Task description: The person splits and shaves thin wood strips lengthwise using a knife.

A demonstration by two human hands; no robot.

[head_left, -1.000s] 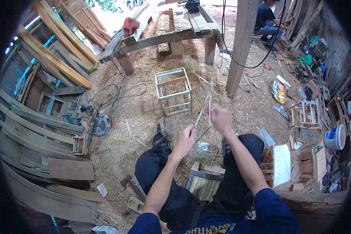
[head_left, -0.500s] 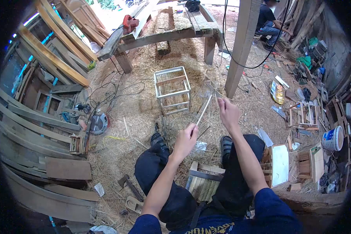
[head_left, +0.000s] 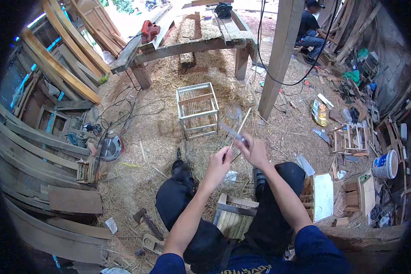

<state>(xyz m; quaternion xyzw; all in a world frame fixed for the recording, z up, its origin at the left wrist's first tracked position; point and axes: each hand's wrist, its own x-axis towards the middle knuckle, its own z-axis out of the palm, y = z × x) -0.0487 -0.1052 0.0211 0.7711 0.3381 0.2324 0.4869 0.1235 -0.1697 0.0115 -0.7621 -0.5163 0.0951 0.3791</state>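
Just below and to the right of the small wooden frame [head_left: 203,98], a thin pale stick [head_left: 243,122] is gripped near its lower end by the closed fingers of the left hand [head_left: 219,164]. A knife [head_left: 230,131] is clasped by the curled fingers of the right hand [head_left: 253,150], and its blade is laid across the stick in view, pointed toward the frame; whether the edge is pressed into the wood cannot be told. Half a second earlier the right hand was held higher and farther from the left; now it has been brought down close beside it, and the knife blade is clearly shown. The thin curled strands that were seen beyond the stick are no longer made out. Beyond the frame, a red tool [head_left: 150,31] is set on the left end of the surface [head_left: 192,47]. To the frame's left, a circular saw [head_left: 111,148] is seen on the floor. Far to its right, a yellow packet [head_left: 319,113] and a white bucket [head_left: 384,165] with blue print are seen; their lettering cannot be read. Below the frame, at the bottom edge, part of a word beginning "ADVENTU" is printed in yellow on the dark blue shirt [head_left: 246,265].
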